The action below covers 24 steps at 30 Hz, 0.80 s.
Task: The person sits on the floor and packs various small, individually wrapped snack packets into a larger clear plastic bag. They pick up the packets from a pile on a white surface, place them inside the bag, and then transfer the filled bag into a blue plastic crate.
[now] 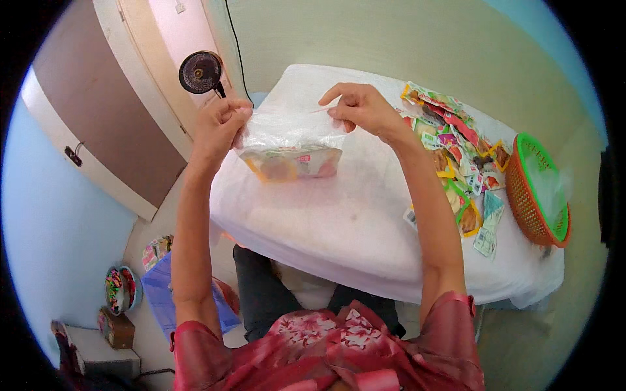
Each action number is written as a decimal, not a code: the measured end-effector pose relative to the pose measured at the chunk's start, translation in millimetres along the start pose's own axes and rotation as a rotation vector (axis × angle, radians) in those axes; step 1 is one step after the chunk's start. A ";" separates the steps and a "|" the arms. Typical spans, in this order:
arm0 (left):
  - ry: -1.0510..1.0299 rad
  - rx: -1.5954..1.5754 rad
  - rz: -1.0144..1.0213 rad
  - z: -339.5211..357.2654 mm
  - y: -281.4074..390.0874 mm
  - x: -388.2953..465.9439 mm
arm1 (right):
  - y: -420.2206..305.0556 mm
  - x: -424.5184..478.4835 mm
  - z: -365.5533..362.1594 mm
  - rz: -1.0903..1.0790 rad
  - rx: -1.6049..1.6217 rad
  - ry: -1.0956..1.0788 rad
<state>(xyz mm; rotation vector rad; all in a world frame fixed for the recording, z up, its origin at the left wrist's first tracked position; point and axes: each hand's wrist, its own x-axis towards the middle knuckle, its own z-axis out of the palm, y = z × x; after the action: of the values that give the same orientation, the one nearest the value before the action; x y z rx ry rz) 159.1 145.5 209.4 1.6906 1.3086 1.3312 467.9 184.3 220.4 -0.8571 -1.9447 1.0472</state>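
Between my hands hangs a clear plastic bag (293, 132), raised over a table with a white cloth (318, 229). Several printed food packets (298, 163) lie in its lower part, seen through the film. My left hand (222, 127) pinches the bag's upper left corner between thumb and fingers. At the upper right edge, my right hand (359, 110) holds the film between thumb and fingers, the index finger bent above. Right of my right forearm lies a loose pile of colourful food packets (455, 141).
An orange plastic basket (530, 210) with a green basket (562, 222) nested in it leans at the table's right end, clear plastic inside. A black fan (199, 72) stands beyond the far left corner. On the floor at left are a blue bin (161, 288) and bowls (129, 288).
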 end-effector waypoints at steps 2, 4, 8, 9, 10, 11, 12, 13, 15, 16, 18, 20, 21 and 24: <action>-0.015 0.043 0.004 -1.0 -1.4 0.6 | 6.1 0.3 0.9 0.044 0.004 -0.089; -0.050 0.105 0.019 0.4 -3.5 2.5 | 14.4 1.4 0.7 0.079 -0.043 -0.119; -0.100 0.338 0.101 -4.5 -8.2 9.6 | 28.8 4.7 4.2 0.073 -0.015 -0.234; -0.106 0.401 0.130 -0.7 -2.8 9.0 | 30.6 4.8 4.0 0.083 -0.026 -0.248; -0.078 0.423 0.178 4.1 2.6 6.7 | 31.7 5.4 4.2 0.094 -0.036 -0.263; -0.050 0.444 0.227 9.8 9.0 2.6 | 33.4 6.0 3.8 0.104 -0.046 -0.278; -0.022 0.464 0.275 17.8 21.0 -3.0 | 37.0 6.6 3.1 0.097 -0.037 -0.282; -0.097 0.499 0.327 23.6 31.9 -8.8 | 40.0 8.0 3.1 0.089 -0.028 -0.292; -0.241 0.567 0.426 33.3 48.3 -19.1 | 43.6 9.0 3.1 0.084 -0.024 -0.305; -0.306 0.610 0.429 37.1 50.5 -21.2 | 44.1 8.6 2.2 0.087 -0.030 -0.307; -0.435 0.692 0.439 41.3 53.2 -17.9 | 46.7 7.0 2.9 0.101 -0.035 -0.315; -0.541 0.643 0.262 40.0 44.8 -5.1 | 50.0 6.6 5.0 0.121 -0.036 -0.326; -0.586 0.614 0.170 39.0 40.9 0.4 | 49.8 6.9 5.7 0.124 -0.050 -0.327; -0.574 0.647 0.145 32.5 33.7 6.9 | 49.7 6.2 10.8 0.149 -0.090 -0.309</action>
<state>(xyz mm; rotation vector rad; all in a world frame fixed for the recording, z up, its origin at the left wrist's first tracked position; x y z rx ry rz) 200.8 144.6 231.8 2.4000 1.3440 0.4091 465.7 207.3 174.6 -0.9462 -2.2252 1.2480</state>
